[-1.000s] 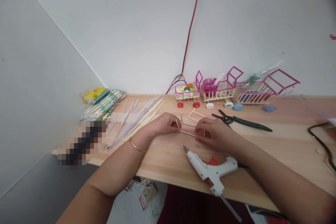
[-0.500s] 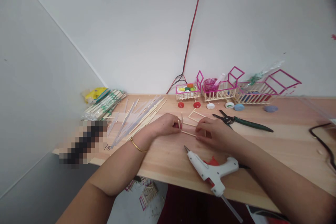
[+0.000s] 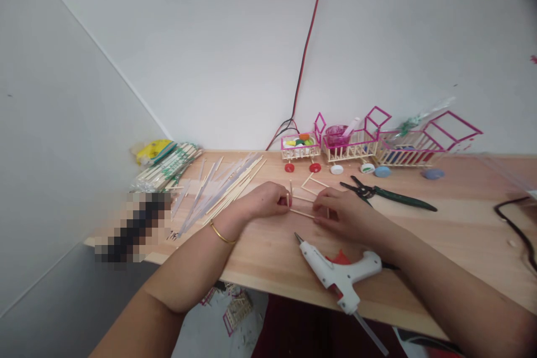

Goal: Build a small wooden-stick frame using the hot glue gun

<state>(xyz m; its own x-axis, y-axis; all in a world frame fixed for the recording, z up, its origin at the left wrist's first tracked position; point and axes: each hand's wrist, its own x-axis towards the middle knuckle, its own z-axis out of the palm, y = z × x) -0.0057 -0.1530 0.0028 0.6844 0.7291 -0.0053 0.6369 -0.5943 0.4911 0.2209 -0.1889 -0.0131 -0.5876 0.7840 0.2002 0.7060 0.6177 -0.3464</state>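
Observation:
A small frame of thin wooden sticks [image 3: 302,213] lies on the table between my hands, with short sticks standing up at its corners. My left hand [image 3: 268,199] is closed at the frame's left end, its fingertips pinching a short upright stick [image 3: 288,200]. Curled over the right end of the frame, my right hand [image 3: 340,208] grips it; its fingertips are partly hidden. Just behind lies another piece of joined sticks [image 3: 309,180]. A white glue gun [image 3: 331,271] with a red trigger rests in front of my right hand, its nozzle towards the frame.
Loose sticks and clear glue sticks [image 3: 229,190] spread at the left, beside packed sticks [image 3: 172,165]. Green-handled pliers [image 3: 403,198] lie right of the frame. Three stick carts with pink rims [image 3: 352,142] stand along the wall. A black cable [image 3: 516,229] runs at the right.
The short stick in my left fingertips has tipped from a slight lean to nearly upright. My right hand and the frame have hardly moved.

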